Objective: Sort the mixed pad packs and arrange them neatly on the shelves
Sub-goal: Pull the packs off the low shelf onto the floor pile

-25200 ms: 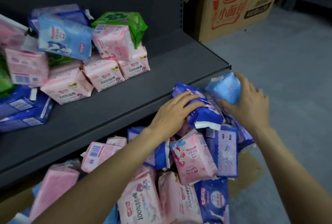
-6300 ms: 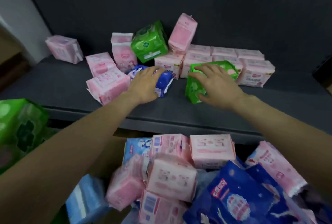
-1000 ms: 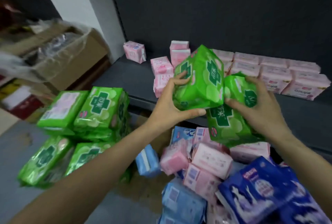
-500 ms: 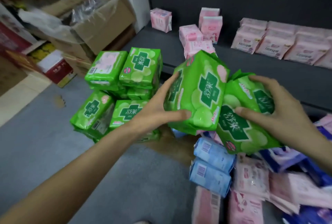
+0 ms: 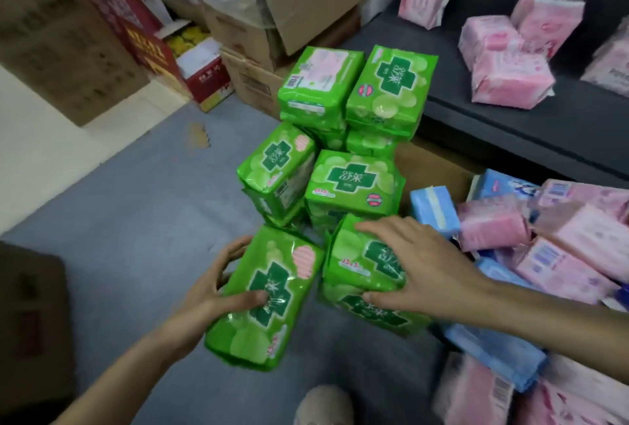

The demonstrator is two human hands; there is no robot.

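Left hand [image 5: 207, 292] grips tilted green pack [image 5: 265, 298]; right hand [image 5: 418, 274] seemingly clasps another pack [image 5: 360, 264]

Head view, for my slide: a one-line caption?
Both hands set green packs by the green stack on the floor.
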